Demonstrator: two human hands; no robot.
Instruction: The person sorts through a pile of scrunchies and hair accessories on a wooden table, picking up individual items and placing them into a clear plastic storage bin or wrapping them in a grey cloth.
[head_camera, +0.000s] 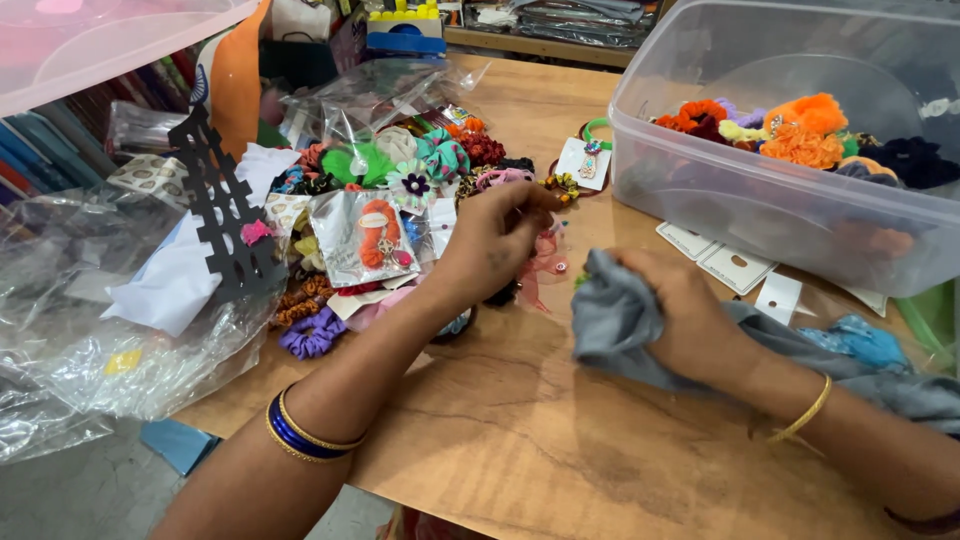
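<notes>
One wooden table (520, 440), cluttered shop.

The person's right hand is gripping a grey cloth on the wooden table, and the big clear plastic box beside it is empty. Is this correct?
Not quite. The head view shows the clear plastic box holds colourful hair scrunchies, so it is not empty. The right hand does grip the grey cloth on the wooden table.
</notes>
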